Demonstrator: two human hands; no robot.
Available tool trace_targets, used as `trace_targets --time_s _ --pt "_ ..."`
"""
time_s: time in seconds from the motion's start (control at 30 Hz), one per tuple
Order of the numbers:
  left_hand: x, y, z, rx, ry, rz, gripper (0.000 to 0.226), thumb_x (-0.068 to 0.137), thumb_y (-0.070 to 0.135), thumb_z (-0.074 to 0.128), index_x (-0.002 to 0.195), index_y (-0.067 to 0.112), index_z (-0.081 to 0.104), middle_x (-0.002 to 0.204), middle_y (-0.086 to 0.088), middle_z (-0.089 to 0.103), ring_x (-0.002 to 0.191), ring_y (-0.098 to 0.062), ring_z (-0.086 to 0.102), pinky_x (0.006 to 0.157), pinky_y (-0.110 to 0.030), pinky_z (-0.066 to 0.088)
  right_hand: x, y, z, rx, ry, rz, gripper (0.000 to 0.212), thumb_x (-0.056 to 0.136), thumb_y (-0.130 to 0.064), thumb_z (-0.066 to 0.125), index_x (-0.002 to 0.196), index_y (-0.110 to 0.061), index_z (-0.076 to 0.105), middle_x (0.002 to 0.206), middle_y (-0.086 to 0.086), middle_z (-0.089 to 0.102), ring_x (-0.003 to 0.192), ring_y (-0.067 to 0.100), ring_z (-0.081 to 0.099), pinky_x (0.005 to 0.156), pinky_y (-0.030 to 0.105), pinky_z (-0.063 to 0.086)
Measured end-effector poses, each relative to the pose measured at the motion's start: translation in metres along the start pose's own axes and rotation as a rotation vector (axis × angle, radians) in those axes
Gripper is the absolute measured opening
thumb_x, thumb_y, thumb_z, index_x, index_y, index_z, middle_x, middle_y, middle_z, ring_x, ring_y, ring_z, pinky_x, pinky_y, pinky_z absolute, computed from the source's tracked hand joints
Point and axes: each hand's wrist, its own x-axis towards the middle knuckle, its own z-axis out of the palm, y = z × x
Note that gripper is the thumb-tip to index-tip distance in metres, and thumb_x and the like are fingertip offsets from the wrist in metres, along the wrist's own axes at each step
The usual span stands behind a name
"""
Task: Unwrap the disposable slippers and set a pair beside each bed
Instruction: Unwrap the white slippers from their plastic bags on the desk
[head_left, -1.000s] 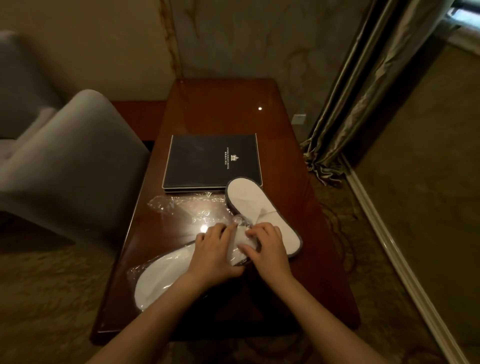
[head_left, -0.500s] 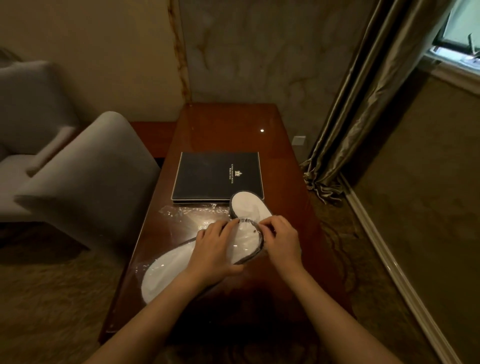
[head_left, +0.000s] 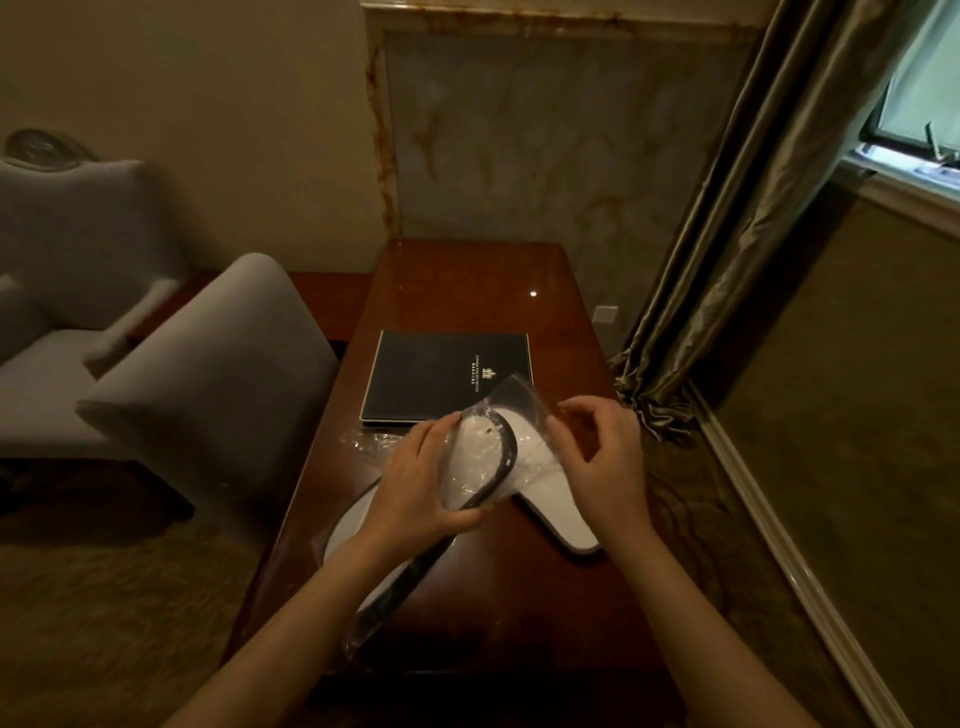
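Wooden desk (head_left: 467, 291): left hand (head_left: 415, 483) grips wrapped slipper (head_left: 480, 457); right hand (head_left: 605, 457) pinches wrapper (head_left: 524, 402).

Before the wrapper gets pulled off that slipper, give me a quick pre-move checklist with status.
1. Left hand grips the wrapped slipper: ok.
2. Right hand fingers pinch the plastic wrapper at its far end: ok.
3. Wrapper end open: cannot tell.
4. Unwrapped slipper lies flat on the table, out of the pull path: ok.
5. Black folder sits just beyond the wrapper end; room to pull: cannot tell.
6. Empty wrapper cleared off the table: not ok.
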Motion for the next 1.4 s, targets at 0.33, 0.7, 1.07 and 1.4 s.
trace_targets --time_s 0.33,0.7,1.07,1.4 --pt "-0.001 0.008 -0.017 -0.022 -0.043 -0.035 0.112 0.051 0.075 0.061 0.142 0.025 0.021 0.14 0.006 0.033 0.118 -0.002 0.03 0.098 -0.025 0.03 -0.014 -0.02 -0.009 -0.134 -0.202 -0.346 0.011 0.076 -0.015 0.074 0.072 -0.015 0.064 0.07 -0.009 0.057 0.073 0.005 0.046 0.074 0.018 0.031" --pt "-0.009 0.009 -0.019 0.214 0.001 0.115 0.108 0.056 0.062 0.069 0.143 0.02 0.023 0.142 0.001 0.031 0.128 -0.014 0.032 0.103 -0.026 0.021 0.013 -0.023 -0.003 0.057 -0.573 0.081 0.015 0.087 -0.032 0.059 0.101 -0.03 0.053 0.086 -0.009 0.062 0.075 0.005 0.061 0.058 0.013 0.046" --pt "-0.009 -0.015 -0.035 0.254 -0.125 0.043 0.126 0.051 0.079 0.061 0.148 0.022 0.005 0.15 0.001 0.023 0.135 -0.016 0.026 0.111 -0.032 0.022 0.042 -0.033 -0.009 0.296 -0.395 0.18 0.005 0.085 -0.022 0.063 0.082 -0.026 0.063 0.084 -0.002 0.066 0.077 0.009 0.063 0.054 0.012 0.05" --pt "0.002 -0.014 -0.041 0.058 -0.08 0.034 0.048 0.091 0.042 0.049 0.134 0.019 0.044 0.121 0.001 0.054 0.109 -0.01 0.051 0.095 -0.027 0.044 0.043 -0.023 -0.012 0.13 -0.529 0.074 0.002 0.087 -0.029 0.06 0.087 -0.03 0.058 0.086 -0.008 0.061 0.078 0.006 0.06 0.053 0.012 0.048"
